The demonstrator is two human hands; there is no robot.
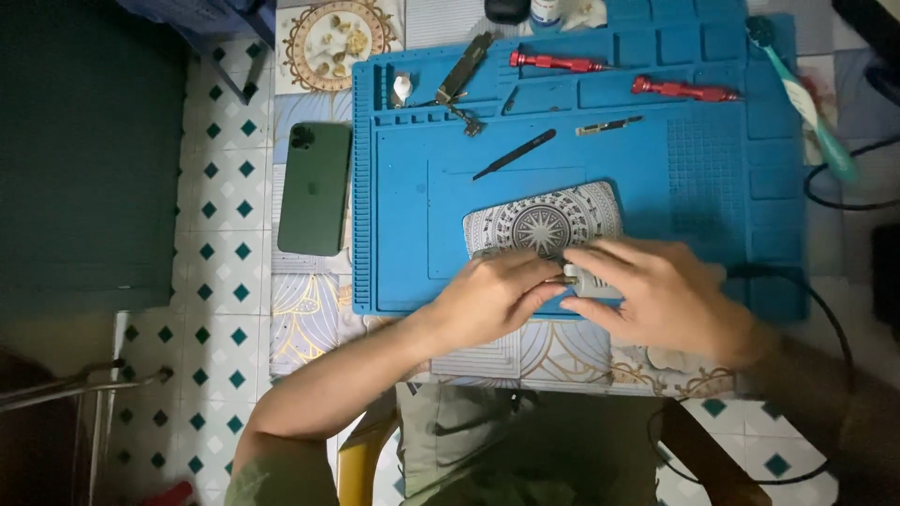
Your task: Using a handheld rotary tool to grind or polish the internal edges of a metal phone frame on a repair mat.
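Observation:
A phone with a patterned grey and white back [546,219] lies on the blue work mat [412,244]. My left hand [492,295] grips its near edge. My right hand [661,295] rests beside it, holding a small light grey part [589,281] against the phone's near end. The near part of the phone is hidden by both hands.
A dark green phone [314,187] lies face down left of the mat. On the mat are black tweezers [514,154], two red screwdrivers [555,62] [682,90], a metal strip [465,66] and small parts. A teal toothbrush [808,103] and black cable [834,192] lie at right.

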